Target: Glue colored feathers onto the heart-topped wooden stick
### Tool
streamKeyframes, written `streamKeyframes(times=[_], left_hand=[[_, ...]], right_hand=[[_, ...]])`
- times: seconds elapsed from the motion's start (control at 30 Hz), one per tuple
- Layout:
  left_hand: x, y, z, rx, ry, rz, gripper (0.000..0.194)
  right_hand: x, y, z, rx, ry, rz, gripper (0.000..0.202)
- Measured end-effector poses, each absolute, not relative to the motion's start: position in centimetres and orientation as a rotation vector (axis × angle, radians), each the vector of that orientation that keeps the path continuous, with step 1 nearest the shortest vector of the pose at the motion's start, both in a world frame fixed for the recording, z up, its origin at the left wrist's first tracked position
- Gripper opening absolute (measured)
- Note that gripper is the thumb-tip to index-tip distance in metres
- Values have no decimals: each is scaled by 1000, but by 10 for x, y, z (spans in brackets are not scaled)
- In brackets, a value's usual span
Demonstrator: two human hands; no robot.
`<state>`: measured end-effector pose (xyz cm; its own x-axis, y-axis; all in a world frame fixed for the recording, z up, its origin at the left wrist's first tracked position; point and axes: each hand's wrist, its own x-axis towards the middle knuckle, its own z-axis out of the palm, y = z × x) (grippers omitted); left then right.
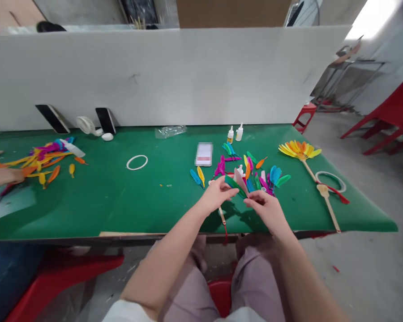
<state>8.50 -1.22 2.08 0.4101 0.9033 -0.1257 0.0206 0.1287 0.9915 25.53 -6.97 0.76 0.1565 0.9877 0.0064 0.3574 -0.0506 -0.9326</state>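
Over the green table, my left hand (216, 193) is closed with its fingertips on a green feather (234, 184). My right hand (266, 206) pinches the lower end of the same feather, beside a pale pink piece (242, 180) whose kind I cannot make out. Below my left hand a wooden fan handle (222, 214) with a red tassel points toward the table's front edge; its upper part is hidden by my hands. Loose feathers surround my hands, among them a blue feather (195, 177), a yellow feather (200, 174) and a magenta bunch (220, 166).
To the right lie a yellow-orange feather fan (300, 150) and a roll of tape (331, 181). Glue bottles (230, 134) stand behind the feathers near a phone (204, 154). A white ring (137, 162) lies left of centre. Another person's hand (6, 177) is beside a feather pile (47, 156).
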Motion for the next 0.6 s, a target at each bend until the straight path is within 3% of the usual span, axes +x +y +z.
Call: streamKeyframes(times=[0.13, 0.27, 0.4, 0.6], left_hand=[[80, 7, 27, 1180, 933, 921, 25], [51, 17, 26, 1084, 966, 1043, 29], [22, 23, 24, 1096, 1012, 1166, 30], [7, 25, 16, 1088, 1109, 1153, 24]], right_hand=[[238, -42, 10, -1492, -1339, 1019, 30], [214, -16, 22, -1418, -1425, 1002, 24], [192, 3, 38, -1404, -1670, 771, 19], [181, 17, 32, -1466, -1993, 607, 24]])
